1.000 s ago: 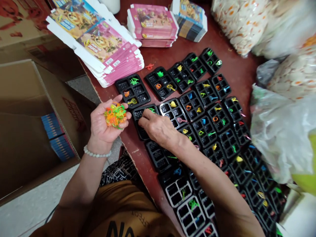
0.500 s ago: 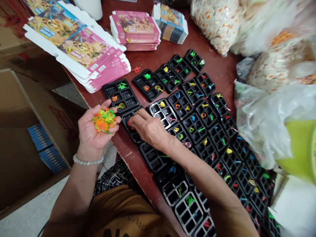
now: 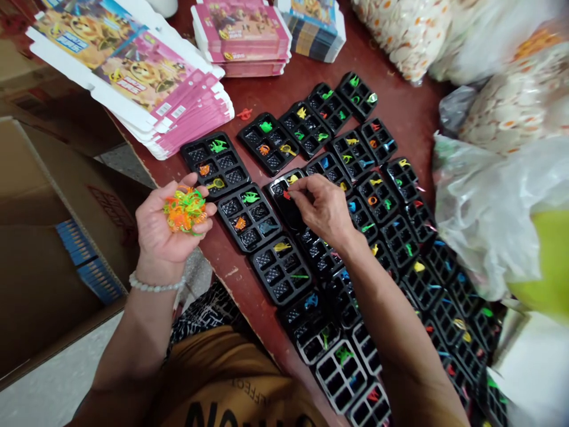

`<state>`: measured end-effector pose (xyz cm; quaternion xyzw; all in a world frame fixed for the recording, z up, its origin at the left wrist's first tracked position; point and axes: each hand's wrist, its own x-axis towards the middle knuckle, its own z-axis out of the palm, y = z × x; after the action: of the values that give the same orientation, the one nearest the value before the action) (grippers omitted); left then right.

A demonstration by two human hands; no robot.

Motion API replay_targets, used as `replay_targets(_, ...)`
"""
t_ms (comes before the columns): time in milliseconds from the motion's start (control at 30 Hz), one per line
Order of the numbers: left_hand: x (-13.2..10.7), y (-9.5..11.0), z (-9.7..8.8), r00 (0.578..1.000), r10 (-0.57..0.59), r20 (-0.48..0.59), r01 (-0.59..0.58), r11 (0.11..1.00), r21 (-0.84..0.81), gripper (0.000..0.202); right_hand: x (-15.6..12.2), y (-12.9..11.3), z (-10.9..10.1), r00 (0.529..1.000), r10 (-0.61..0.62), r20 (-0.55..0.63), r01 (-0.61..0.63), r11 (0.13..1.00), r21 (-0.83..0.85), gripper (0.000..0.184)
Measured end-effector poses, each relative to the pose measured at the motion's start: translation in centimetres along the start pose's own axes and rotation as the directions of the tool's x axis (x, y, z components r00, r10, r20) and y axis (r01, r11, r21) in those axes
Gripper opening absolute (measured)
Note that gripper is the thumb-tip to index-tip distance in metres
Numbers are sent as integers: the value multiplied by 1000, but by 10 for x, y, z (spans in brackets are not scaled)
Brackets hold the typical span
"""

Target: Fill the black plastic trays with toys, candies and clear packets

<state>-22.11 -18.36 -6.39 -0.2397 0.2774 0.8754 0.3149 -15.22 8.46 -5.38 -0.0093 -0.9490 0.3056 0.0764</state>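
My left hand (image 3: 162,237) is cupped palm up around a heap of tiny orange, green and yellow plastic toys (image 3: 185,209). Thumb and fingertips of my right hand (image 3: 322,207) pinch a small red plastic piece (image 3: 287,194) over a black compartment tray (image 3: 278,188), where a yellow piece lies in an upper compartment. Left of it, another black tray (image 3: 226,209) holds a green figure (image 3: 250,197) and an orange piece (image 3: 240,223). The tray above that one (image 3: 195,155) has green, orange and yellow pieces. My right hand and forearm hide parts of several trays.
Rows of similar trays cover the red table (image 3: 240,284). Flat printed cartons (image 3: 146,83) and pink boxes (image 3: 242,32) stand at the back left. Plastic bags (image 3: 489,201) line the right side. An open cardboard box (image 3: 40,249) stands beside the table's left edge.
My right hand has moved right from the left tray to the tray beside it. An orange piece now shows in the left tray. My left hand stays cupped around its heap.
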Motion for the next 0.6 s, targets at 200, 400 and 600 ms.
replay_targets(200, -2, 0, -1, 1000, -10, -30, 10, 1000, -17, 32, -15, 0, -11, 990, 138, -27, -134, 983, 126, 13)
replay_targets(400, -5, 0, 4, 999, -7, -49, 8, 1000, 9, 36, -4, 37, -51, 795, 557, -240, -288, 695, 659, 30)
replay_targets(600, -7, 1, 7, 998, 7, -56, -4, 999, 54, 38, 12, 47, -48, 772, 620, -140, -317, 567, 760, 31)
